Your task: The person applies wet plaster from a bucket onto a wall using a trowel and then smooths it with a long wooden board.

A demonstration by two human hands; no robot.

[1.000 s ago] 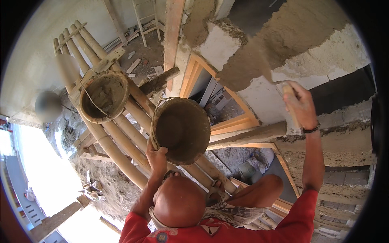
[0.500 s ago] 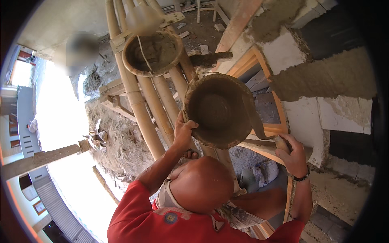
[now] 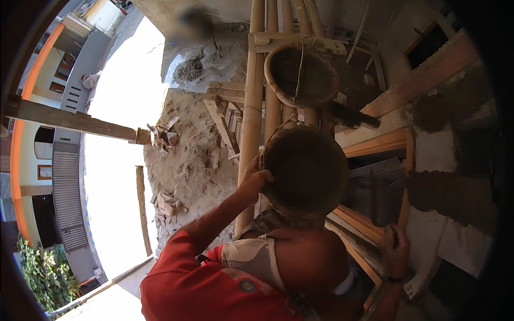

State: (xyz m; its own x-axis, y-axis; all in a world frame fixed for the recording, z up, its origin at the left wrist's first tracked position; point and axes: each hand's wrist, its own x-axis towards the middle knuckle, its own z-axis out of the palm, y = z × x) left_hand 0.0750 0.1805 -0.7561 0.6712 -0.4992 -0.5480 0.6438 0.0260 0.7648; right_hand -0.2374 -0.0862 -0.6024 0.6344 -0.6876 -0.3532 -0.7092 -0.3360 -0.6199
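Sandy floor, left | left hand mid-frame, grabbing bucket by rim, prob steadying it | right hand lower right, clenched on trowel

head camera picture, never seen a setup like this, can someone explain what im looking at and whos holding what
There is no machine here: a person in a red shirt works bare-handed. One view is used, from the left of two wide fisheye cameras worn on that person's head, looking down, so straight edges curve. Picture left is the person's left. The left grip, a bare hand, holds the rim of a dark, round, crusted bucket. The right grip is in shadow and seems closed on a long, dark-bladed trowel. Past the bucket, a round, pale-rimmed basin rests on straw-coloured bamboo poles laid side by side.
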